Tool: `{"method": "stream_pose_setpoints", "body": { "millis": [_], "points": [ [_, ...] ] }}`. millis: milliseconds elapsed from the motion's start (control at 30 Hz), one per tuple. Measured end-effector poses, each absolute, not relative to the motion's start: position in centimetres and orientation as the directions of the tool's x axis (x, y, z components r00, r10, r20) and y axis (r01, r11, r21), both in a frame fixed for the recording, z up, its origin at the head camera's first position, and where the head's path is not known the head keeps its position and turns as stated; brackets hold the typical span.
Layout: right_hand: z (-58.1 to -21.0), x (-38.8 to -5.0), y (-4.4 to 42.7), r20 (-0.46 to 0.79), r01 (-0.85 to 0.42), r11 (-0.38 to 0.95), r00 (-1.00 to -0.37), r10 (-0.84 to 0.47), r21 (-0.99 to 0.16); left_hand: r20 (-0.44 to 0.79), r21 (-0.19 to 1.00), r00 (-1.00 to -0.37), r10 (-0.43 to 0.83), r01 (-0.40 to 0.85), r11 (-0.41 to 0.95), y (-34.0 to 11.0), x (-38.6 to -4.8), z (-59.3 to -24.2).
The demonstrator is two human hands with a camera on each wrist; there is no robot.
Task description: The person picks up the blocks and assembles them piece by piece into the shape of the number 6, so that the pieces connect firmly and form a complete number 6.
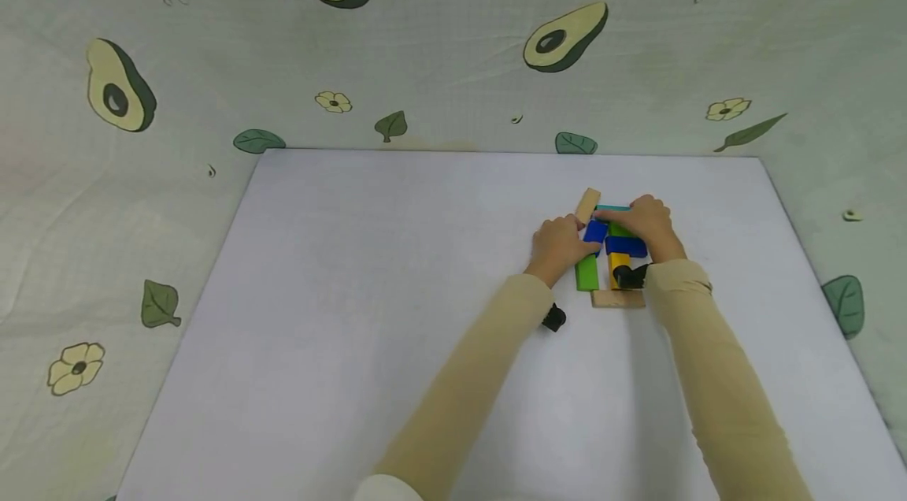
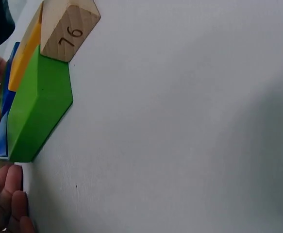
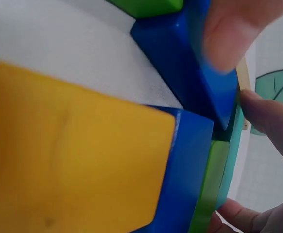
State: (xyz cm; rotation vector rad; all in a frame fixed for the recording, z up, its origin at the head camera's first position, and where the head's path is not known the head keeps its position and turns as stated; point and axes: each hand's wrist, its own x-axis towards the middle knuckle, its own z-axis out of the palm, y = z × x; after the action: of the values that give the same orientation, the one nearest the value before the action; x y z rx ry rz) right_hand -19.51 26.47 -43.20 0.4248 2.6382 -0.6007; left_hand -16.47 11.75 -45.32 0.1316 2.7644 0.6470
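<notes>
In the head view my left hand (image 1: 560, 247) holds a slanted blue block (image 1: 595, 231), thumb on its near part and fingers by its far end. My left thumb (image 3: 228, 43) shows on this block (image 3: 180, 58) in the right wrist view. My right hand (image 1: 650, 224) spans a teal block (image 1: 615, 208), its thumb at the left end and fingers at the right; the right wrist view shows both ends of the teal block (image 3: 232, 150) touched. Beside it lie a green block (image 1: 622, 231), another blue block (image 1: 627, 246) and a yellow block (image 1: 620, 261).
A second green block (image 1: 586, 273) lies nearer on the left, and a wooden block (image 1: 618, 298) along the front of the group. Another wooden block (image 1: 588, 204) slants at the back. The white table (image 1: 354, 288) meets a patterned cloth behind and at both sides.
</notes>
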Motion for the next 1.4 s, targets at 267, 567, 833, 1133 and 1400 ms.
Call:
{"method": "stream_pose_setpoints", "body": {
  "millis": [267,567,833,1133,1400],
  "points": [
    [-43.1,-19.7,26.1,-0.449,0.374,0.875,-0.868,0.214,-0.307,-0.259,0.343,-0.961,0.101,0.006,0.939,12.9,-16.0,-45.4],
    [-43.0,-19.5,25.8,-0.420,0.338,0.897,-0.885,0.199,-0.286,-0.244,0.333,-0.965,0.094,0.008,0.943,13.1,-16.0,-45.2],
    [-42.6,-19.1,25.8,-0.374,0.303,0.903,-0.910,0.179,-0.305,-0.228,0.361,-0.969,0.100,0.011,0.932,12.9,-16.0,-45.0],
    [-41.4,-19.0,25.8,-0.365,0.327,0.822,-0.917,0.158,-0.466,-0.153,0.436,-0.977,0.149,0.069,0.898,10.9,-16.7,-45.1],
    [-40.6,-18.4,24.6,-0.318,0.301,0.786,-0.938,0.141,-0.540,-0.138,0.473,-0.978,0.155,0.072,0.878,7.6,-17.2,-45.3]
  ]
}}
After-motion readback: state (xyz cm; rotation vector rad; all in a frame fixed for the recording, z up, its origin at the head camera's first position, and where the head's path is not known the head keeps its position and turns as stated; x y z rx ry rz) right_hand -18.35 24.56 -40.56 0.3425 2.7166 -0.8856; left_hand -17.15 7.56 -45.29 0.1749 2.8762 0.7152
